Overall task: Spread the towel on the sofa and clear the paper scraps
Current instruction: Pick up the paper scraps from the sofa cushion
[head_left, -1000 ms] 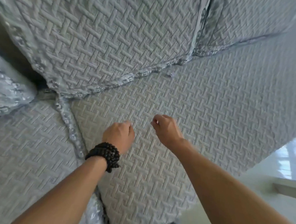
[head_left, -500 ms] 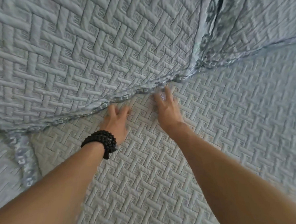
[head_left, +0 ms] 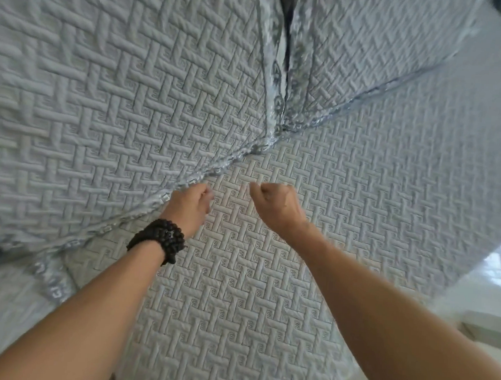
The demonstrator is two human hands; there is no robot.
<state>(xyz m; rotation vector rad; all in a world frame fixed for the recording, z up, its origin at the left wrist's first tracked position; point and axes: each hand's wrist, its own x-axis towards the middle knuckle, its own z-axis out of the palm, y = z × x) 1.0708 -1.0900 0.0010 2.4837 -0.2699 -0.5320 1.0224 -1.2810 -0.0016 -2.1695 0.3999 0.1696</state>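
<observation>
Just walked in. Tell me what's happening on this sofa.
A person leans over a sofa seat covered in quilted grey fabric. Both hands are closed into loose fists just in front of the seam where the seat meets the back cushion. The left hand, with a bead bracelet at its wrist, touches the trim; the right hand seems to pinch something small and pale.

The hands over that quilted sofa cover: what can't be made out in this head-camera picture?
- Left hand: fingers curled at the trim; whether it pinches anything is hidden by its own back.
- Right hand: closed fist; something pale at the fingertips, too small to identify.
- Paper scraps: none can be picked out on the sofa cover.
- Gap between back cushions: dark inside, contents unseen.
- Upper left of the head view: blurred.
</observation>
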